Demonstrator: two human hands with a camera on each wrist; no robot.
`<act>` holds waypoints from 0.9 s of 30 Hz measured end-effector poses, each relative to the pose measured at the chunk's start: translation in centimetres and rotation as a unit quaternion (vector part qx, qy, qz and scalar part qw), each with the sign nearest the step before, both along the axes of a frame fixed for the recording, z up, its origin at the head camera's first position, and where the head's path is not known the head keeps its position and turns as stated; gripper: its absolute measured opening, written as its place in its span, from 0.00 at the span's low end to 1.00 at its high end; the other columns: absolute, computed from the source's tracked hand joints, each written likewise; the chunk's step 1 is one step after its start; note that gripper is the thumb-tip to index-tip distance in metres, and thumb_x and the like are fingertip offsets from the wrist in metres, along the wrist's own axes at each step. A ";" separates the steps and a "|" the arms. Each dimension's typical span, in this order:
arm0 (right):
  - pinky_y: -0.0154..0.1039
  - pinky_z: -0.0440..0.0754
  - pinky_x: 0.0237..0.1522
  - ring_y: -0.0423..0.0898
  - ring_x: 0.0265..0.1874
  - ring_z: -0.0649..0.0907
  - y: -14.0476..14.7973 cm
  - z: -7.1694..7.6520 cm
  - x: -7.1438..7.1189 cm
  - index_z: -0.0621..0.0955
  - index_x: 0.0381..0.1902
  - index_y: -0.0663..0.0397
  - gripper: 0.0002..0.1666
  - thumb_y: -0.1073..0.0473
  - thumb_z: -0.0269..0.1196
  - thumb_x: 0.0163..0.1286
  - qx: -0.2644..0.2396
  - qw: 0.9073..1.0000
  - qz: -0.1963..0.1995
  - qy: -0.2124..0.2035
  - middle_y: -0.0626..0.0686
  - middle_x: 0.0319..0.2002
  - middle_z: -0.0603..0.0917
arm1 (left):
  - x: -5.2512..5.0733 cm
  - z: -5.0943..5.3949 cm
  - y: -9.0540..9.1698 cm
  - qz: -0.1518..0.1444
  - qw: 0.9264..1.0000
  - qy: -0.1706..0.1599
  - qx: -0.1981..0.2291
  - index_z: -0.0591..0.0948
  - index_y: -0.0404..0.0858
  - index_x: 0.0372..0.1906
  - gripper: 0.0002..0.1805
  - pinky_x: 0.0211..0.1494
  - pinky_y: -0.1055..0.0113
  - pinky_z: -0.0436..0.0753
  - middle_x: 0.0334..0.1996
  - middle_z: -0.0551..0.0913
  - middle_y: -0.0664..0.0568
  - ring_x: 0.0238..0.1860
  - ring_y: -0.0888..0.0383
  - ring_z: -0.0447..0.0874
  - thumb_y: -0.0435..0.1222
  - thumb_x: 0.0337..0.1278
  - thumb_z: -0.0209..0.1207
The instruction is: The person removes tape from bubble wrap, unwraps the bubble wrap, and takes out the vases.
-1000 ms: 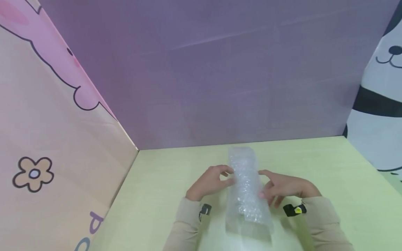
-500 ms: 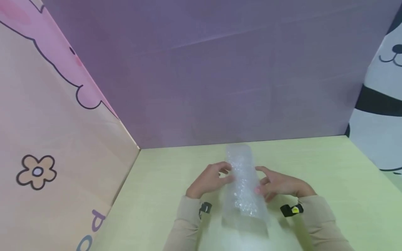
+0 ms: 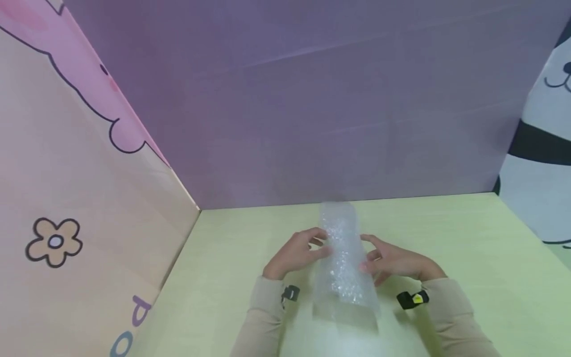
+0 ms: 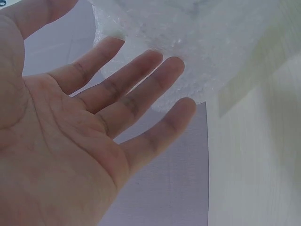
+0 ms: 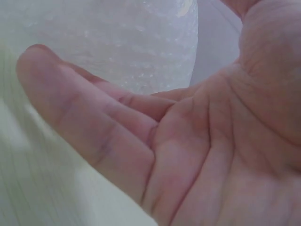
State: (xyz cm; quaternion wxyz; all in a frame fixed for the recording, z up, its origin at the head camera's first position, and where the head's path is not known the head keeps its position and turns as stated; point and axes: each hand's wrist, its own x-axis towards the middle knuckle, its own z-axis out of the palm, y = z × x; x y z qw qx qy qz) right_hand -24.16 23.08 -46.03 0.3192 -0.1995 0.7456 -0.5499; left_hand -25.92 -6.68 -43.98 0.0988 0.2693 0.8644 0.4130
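Note:
A long strip of clear bubble wrap [image 3: 343, 263] lies between my hands in the head view. It looks folded into layers, and its near end [image 3: 343, 315] is a thinner see-through flap. My left hand [image 3: 296, 254] touches its left edge with thumb and fingertips. In the left wrist view the fingers [image 4: 153, 87] reach out fairly straight towards the wrap. On the opposite edge my right hand [image 3: 397, 260] touches it with thumb and index finger. The right wrist view shows straight fingers [image 5: 84, 106] beside the wrap. I cannot tell whether the strip rests on the table.
The pale yellow-green table [image 3: 241, 233] ends at a purple back wall [image 3: 285, 124]. A panel with a flower drawing [image 3: 55, 241] stands at the left, and a panda-printed panel [image 3: 544, 188] at the right. Both wrists wear small black devices.
The bubble wrap and my right hand have shifted slightly left and away from me. My left hand has moved very little, and the head view has turned slightly.

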 end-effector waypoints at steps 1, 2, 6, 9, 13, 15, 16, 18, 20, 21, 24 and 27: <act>0.52 0.89 0.47 0.58 0.49 0.87 0.0 0.0 0.0 0.38 0.82 0.52 0.56 0.52 0.63 0.74 0.000 1.000 0.000 0.000 0.69 0.62 0.79 | 0.0 0.0 0.0 0.001 1.000 -0.001 0.001 0.80 0.41 0.60 0.22 0.67 0.48 0.80 0.61 0.84 0.46 0.61 0.45 0.83 0.49 0.69 0.62; 0.52 0.89 0.47 0.58 0.48 0.87 0.0 0.1 0.0 0.38 0.82 0.52 0.56 0.52 0.63 0.74 0.001 1.000 0.000 0.000 0.68 0.61 0.79 | 0.0 0.0 0.0 0.001 1.000 -0.001 0.004 0.80 0.41 0.60 0.22 0.67 0.48 0.80 0.61 0.83 0.46 0.61 0.45 0.83 0.48 0.69 0.62; 0.53 0.89 0.47 0.58 0.48 0.88 -0.1 0.3 0.0 0.38 0.82 0.51 0.57 0.52 0.63 0.74 0.001 1.000 0.002 -0.001 0.69 0.62 0.79 | 0.0 -0.1 -0.1 0.002 1.000 -0.002 0.008 0.80 0.41 0.60 0.22 0.67 0.49 0.81 0.61 0.83 0.45 0.61 0.44 0.83 0.48 0.69 0.62; 0.53 0.89 0.47 0.58 0.49 0.87 0.0 0.4 0.0 0.38 0.82 0.51 0.57 0.52 0.63 0.74 -0.001 1.000 0.005 -0.001 0.69 0.62 0.78 | -0.1 -0.1 0.0 0.002 1.000 -0.004 0.013 0.80 0.41 0.59 0.22 0.67 0.48 0.80 0.61 0.83 0.45 0.61 0.43 0.83 0.48 0.68 0.63; 0.54 0.89 0.47 0.58 0.49 0.87 0.0 0.5 -0.1 0.37 0.83 0.52 0.57 0.53 0.63 0.74 -0.002 1.000 0.006 -0.001 0.68 0.62 0.79 | -0.1 0.0 0.1 0.002 1.000 -0.005 0.020 0.80 0.41 0.59 0.21 0.66 0.47 0.80 0.60 0.84 0.45 0.62 0.42 0.83 0.47 0.68 0.63; 0.55 0.89 0.47 0.58 0.48 0.87 0.1 0.5 -0.1 0.37 0.83 0.52 0.57 0.53 0.63 0.75 -0.003 1.000 0.007 -0.001 0.67 0.61 0.79 | -0.1 0.1 0.1 0.002 1.000 -0.006 0.021 0.81 0.41 0.58 0.20 0.66 0.47 0.80 0.60 0.84 0.45 0.61 0.42 0.83 0.47 0.68 0.63; 0.55 0.89 0.47 0.58 0.48 0.87 0.1 0.5 -0.1 0.37 0.83 0.52 0.57 0.53 0.63 0.75 -0.003 1.000 0.008 -0.001 0.67 0.61 0.80 | -0.1 0.1 0.2 0.002 1.000 -0.006 0.021 0.81 0.41 0.58 0.20 0.66 0.47 0.80 0.60 0.84 0.46 0.61 0.42 0.83 0.47 0.68 0.63; 0.55 0.89 0.47 0.58 0.48 0.87 0.1 0.4 -0.1 0.37 0.83 0.51 0.56 0.53 0.63 0.75 -0.004 1.000 0.009 -0.001 0.66 0.59 0.80 | -0.1 0.1 0.2 0.002 1.000 -0.006 0.021 0.81 0.42 0.57 0.20 0.67 0.46 0.80 0.60 0.84 0.46 0.61 0.42 0.83 0.47 0.68 0.62; 0.55 0.89 0.47 0.58 0.48 0.87 0.1 0.4 0.0 0.37 0.83 0.51 0.56 0.53 0.62 0.75 -0.005 1.000 0.009 0.000 0.66 0.59 0.81 | -0.1 0.1 0.2 0.002 1.000 -0.007 0.023 0.81 0.42 0.57 0.19 0.66 0.46 0.80 0.59 0.84 0.47 0.61 0.43 0.83 0.47 0.69 0.62; 0.55 0.89 0.47 0.58 0.48 0.87 0.1 0.4 0.0 0.37 0.83 0.51 0.56 0.53 0.62 0.75 -0.005 1.000 0.008 0.001 0.65 0.59 0.81 | -0.1 0.1 0.2 0.003 1.000 -0.007 0.023 0.81 0.42 0.56 0.19 0.66 0.46 0.80 0.59 0.84 0.47 0.61 0.43 0.83 0.47 0.69 0.62; 0.53 0.89 0.47 0.57 0.48 0.87 0.1 0.3 0.0 0.37 0.83 0.51 0.56 0.53 0.62 0.75 -0.004 1.000 0.005 0.002 0.65 0.60 0.80 | -0.1 -0.1 0.2 0.003 1.000 -0.006 0.023 0.81 0.43 0.55 0.17 0.66 0.46 0.81 0.57 0.85 0.48 0.61 0.45 0.83 0.47 0.68 0.63; 0.53 0.89 0.48 0.56 0.50 0.86 0.0 0.2 0.1 0.38 0.83 0.52 0.56 0.53 0.62 0.75 -0.003 1.000 0.003 0.006 0.66 0.60 0.80 | -0.1 -0.2 0.2 0.002 1.000 -0.005 0.020 0.81 0.43 0.54 0.17 0.66 0.47 0.81 0.55 0.85 0.50 0.60 0.46 0.84 0.47 0.68 0.63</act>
